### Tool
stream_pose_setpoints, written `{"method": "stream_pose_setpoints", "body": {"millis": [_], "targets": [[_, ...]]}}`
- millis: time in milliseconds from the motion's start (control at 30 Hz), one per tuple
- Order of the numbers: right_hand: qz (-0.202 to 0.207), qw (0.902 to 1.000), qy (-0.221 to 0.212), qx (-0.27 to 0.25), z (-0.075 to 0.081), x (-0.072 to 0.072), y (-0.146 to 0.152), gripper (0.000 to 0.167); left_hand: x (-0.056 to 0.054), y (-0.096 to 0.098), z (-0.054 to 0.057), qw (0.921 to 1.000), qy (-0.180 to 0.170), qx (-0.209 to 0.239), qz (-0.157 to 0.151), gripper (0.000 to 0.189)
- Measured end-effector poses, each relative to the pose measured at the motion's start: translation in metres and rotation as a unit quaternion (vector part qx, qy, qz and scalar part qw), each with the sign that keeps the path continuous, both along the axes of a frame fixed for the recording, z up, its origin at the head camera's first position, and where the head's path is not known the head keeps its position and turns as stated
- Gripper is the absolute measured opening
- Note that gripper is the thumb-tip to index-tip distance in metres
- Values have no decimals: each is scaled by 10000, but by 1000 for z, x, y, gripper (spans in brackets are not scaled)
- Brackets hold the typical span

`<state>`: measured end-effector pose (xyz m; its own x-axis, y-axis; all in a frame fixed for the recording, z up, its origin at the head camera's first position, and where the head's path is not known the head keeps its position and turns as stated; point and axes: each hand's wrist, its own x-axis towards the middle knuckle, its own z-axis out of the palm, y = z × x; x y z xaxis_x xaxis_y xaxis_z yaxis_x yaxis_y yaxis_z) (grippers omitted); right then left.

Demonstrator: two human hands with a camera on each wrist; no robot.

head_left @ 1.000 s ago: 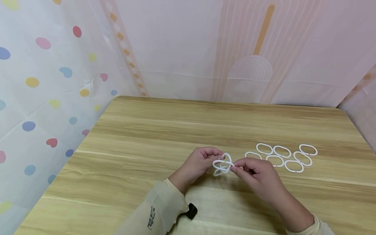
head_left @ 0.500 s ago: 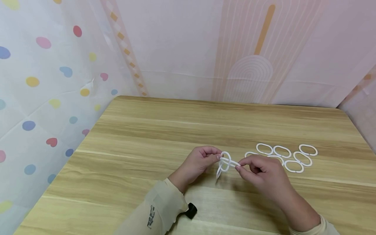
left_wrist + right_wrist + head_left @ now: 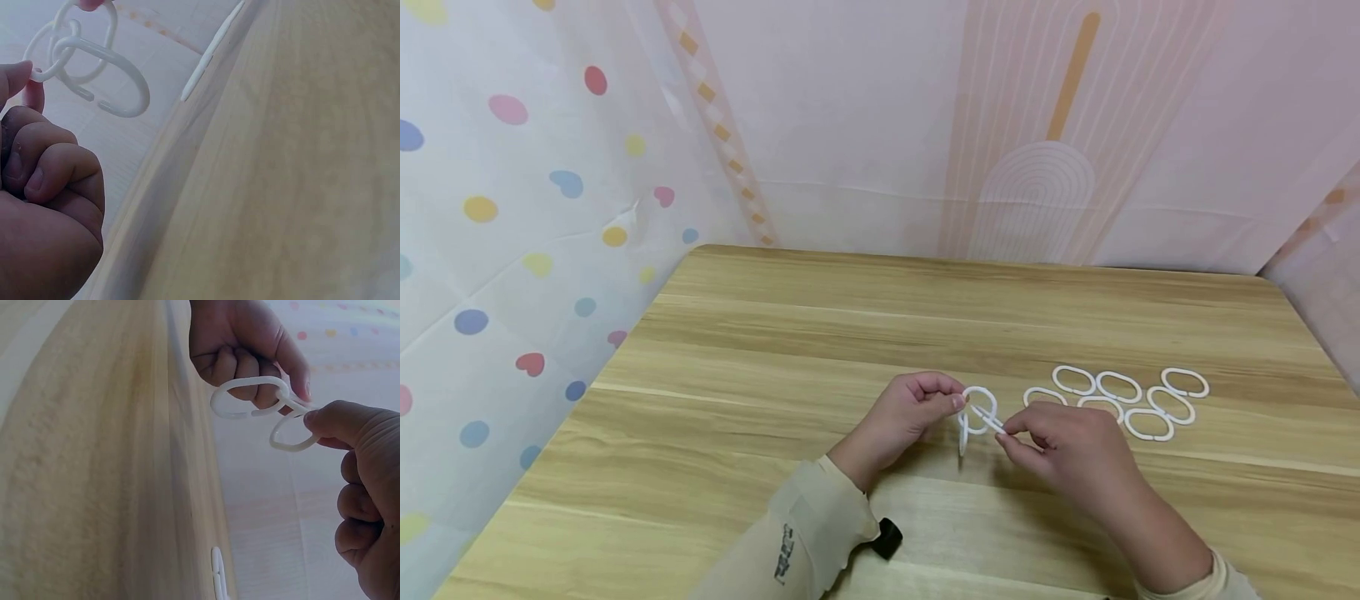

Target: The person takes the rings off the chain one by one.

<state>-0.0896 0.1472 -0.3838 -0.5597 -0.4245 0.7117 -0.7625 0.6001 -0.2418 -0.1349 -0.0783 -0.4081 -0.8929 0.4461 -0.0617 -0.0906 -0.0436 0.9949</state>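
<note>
Thumb and fingertips of my left hand (image 3: 910, 417) pinch a white oval C-shaped plastic link (image 3: 993, 398) above the table. A second white link (image 3: 992, 422), pinched by my right hand (image 3: 1075, 446), slants through the first one. From the left hand's link hangs a third link (image 3: 963, 442), edge-on in the head view; its gap shows in the left wrist view, where the hanging link (image 3: 142, 87) points toward the table. In the right wrist view my left hand (image 3: 244, 344) and right hand (image 3: 369, 469) face each other closely. Fingertips hide parts of the pinched links.
Several loose white links (image 3: 1150, 425) lie flat on the wooden table (image 3: 820, 325), beyond and right of my right hand, which partly covers the nearest ones. A black object (image 3: 887, 538) sits at my left cuff. Patterned cloth (image 3: 865, 125) hangs behind the table.
My right hand has pulled slightly right, then eased back, and its link has turned from nearly level to slanting. The third link has swung to hang straight down. My left hand stays nearly still.
</note>
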Motion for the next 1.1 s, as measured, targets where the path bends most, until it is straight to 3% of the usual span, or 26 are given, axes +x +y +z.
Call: {"method": "stream_pose_setpoints", "body": {"millis": [467, 800, 1100], "targets": [[-229, 9995, -156, 146, 1, -3, 8, 14, 0, 0, 0, 9999, 2, -127, 3, 21], [-673, 9942, -10, 842, -4, -4, 7, 13, 0, 2, 1, 9992, 57, -366, -177, 18], [-713, 9938, 27, 853, -6, -4, 7, 16, 0, 2, -1, 9989, 30, -376, -267, 18]]}}
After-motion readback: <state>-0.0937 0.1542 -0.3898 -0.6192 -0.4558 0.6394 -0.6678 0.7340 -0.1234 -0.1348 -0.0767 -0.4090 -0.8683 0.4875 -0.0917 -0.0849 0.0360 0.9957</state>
